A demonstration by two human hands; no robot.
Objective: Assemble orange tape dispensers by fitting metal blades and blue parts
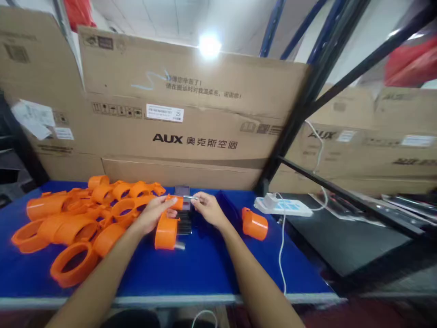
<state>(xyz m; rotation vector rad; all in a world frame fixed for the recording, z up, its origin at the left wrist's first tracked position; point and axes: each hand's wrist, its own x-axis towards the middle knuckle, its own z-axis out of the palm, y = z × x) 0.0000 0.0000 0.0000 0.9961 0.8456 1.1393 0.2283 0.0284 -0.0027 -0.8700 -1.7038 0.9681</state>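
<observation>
Gripping an orange part (178, 203), left hand (153, 214); pinching a metal rod (190, 197), right hand (209, 208).

The person's bare left hand (153, 215) and bare right hand (209, 209) have slender fingers, partly blurred. Past the uncovered wrists come a smooth, slim, bare left forearm (106, 275) and a matching bare right forearm (253, 273), each tapering towards the hand and broadening towards the lower edge of the view. A dark, rounded shape (131, 318) down there may be clothing over a leg; blur hides which
</observation>
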